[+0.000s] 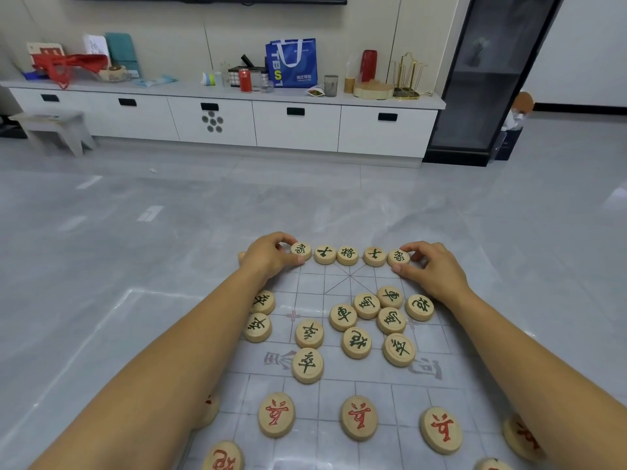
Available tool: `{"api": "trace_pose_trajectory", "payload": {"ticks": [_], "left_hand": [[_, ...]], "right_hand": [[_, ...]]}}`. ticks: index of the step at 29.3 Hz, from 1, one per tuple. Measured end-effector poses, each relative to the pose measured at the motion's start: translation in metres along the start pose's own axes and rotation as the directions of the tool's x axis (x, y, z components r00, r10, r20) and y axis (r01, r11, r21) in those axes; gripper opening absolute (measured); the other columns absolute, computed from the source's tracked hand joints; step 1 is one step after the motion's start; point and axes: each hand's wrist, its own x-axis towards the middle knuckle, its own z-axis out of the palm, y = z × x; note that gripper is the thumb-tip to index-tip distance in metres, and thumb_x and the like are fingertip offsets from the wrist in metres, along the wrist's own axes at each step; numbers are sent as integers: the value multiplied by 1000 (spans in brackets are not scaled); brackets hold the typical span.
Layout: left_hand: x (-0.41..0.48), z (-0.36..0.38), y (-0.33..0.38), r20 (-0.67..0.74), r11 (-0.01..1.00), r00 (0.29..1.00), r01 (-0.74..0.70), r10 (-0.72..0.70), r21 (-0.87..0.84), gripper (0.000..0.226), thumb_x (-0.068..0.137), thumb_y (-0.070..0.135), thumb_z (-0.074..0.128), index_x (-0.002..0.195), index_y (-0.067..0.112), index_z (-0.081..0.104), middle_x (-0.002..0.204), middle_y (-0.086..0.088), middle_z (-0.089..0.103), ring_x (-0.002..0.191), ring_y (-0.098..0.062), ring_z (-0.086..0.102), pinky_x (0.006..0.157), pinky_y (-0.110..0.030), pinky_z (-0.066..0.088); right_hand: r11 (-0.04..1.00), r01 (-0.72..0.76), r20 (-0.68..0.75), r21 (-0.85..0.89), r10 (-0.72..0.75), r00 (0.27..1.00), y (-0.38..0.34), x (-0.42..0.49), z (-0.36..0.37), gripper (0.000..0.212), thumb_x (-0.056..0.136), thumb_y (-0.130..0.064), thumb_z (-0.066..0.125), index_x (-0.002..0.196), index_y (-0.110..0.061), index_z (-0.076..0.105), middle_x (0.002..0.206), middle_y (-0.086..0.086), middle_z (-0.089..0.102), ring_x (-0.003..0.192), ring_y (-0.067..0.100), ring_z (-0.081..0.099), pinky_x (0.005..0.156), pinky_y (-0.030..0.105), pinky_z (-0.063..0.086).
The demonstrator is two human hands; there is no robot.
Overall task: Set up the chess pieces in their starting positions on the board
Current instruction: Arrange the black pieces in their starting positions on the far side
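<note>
Here, reading from left to right, the left hand (268, 256) pinches the left elephant piece (301, 250) by its rim, thumb at the near edge and fingers curled over the far edge, at the far row of the board (373, 395), a thin printed sheet lying flat on the grey floor (135, 232). Beside that piece stand, in line, an advisor (325, 254), the general (347, 255) and a second advisor (374, 256), each close to its neighbour. The right elephant piece (398, 257) closes the row, pinched in the same manner by the right hand (432, 269). Nearer the viewer, a loose cluster of green-lettered pieces (366, 320) lies unsorted on the far half of the board, and a row of red-lettered pieces (359, 417) occupies the near half. The pieces appear to be rigid wooden discs, light and smooth-faced, and probably not fragile; they would likely slide readily on the glossy sheet. A grip across the curved edge, as shown, seems the surest hold, since the flat lettered face offers no purchase. The sheet itself looks thin and may shift or wrinkle if a disc is dragged rather than lifted.
</note>
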Motion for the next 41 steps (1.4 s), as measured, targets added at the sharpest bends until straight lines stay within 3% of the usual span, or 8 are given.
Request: {"api": "trace_pose_trajectory", "payload": {"ticks": [5, 8, 11, 16, 27, 30, 34, 41], "left_hand": [[0, 1, 1, -17, 999, 1000, 8, -7, 47, 34, 73, 28, 76, 103, 25, 61, 93, 0, 53, 90, -18, 51, 77, -28, 36], [0, 2, 0, -31, 998, 1000, 3, -1, 58, 31, 71, 29, 77, 96, 27, 60, 103, -9, 61, 101, -25, 56, 86, -35, 42], [-1, 1, 0, -31, 998, 999, -7, 9, 57, 30, 71, 28, 78, 95, 27, 60, 112, -10, 61, 93, -23, 54, 90, -37, 43], [-1, 1, -1, -49, 996, 999, 0, 4, 95, 34, 72, 34, 76, 102, 27, 61, 94, -1, 56, 98, -22, 53, 91, -35, 37], [2, 1, -2, -45, 994, 999, 12, -7, 109, 38, 71, 30, 78, 102, 24, 57, 101, -4, 57, 102, -23, 54, 98, -36, 39], [0, -4, -2, 15, 997, 1000, 5, -7, 78, 47, 71, 22, 78, 111, 16, 54, 94, -2, 50, 91, -21, 51, 85, -29, 41], [-6, -18, -4, 89, 999, 996, -7, 11, -48, 44, 75, 9, 73, 113, 9, 52, 81, 1, 49, 78, -14, 48, 68, -17, 40], [-44, -66, -41, 40, 998, 999, -12, 14, -57, 19, 81, 10, 68, 98, 12, 60, 78, 1, 56, 78, -14, 54, 70, -18, 38]], "right_hand": [[1000, 0, -1, 0, 0, 1000, -1, 0, 0, 39, 75, -43, 70, 110, -29, 59, 101, -3, 49, 97, 16, 48, 73, 28, 36], [1000, 5, 1, 0, -5, 1000, -1, 1, 0, 39, 75, -43, 70, 110, -29, 59, 101, -3, 49, 97, 16, 48, 73, 28, 36], [1000, 6, -3, 0, -6, 1000, 0, 1, 0, 39, 76, -43, 70, 111, -29, 59, 100, -3, 49, 97, 17, 49, 73, 29, 36], [1000, 6, -11, -4, -6, 1000, 1, 1, 1, 40, 75, -44, 69, 111, -29, 59, 99, -3, 49, 97, 17, 49, 73, 30, 38], [1000, -3, -3, -6, 3, 1000, -2, 1, 1, 43, 75, -44, 70, 113, -29, 57, 101, -3, 49, 98, 17, 48, 74, 30, 38], [1000, -5, 9, 12, 5, 1000, -2, 1, -1, 46, 73, -43, 72, 115, -28, 56, 101, -3, 48, 98, 16, 47, 75, 30, 37], [994, -4, 41, 108, 0, 999, -1, -1, -4, 47, 75, -39, 71, 117, -26, 53, 101, -1, 50, 95, 16, 47, 76, 29, 38], [872, -52, -22, 487, 71, 997, -2, -15, -31, 21, 90, -22, 56, 111, -20, 57, 102, 7, 57, 78, 13, 54, 68, 18, 41]]}}
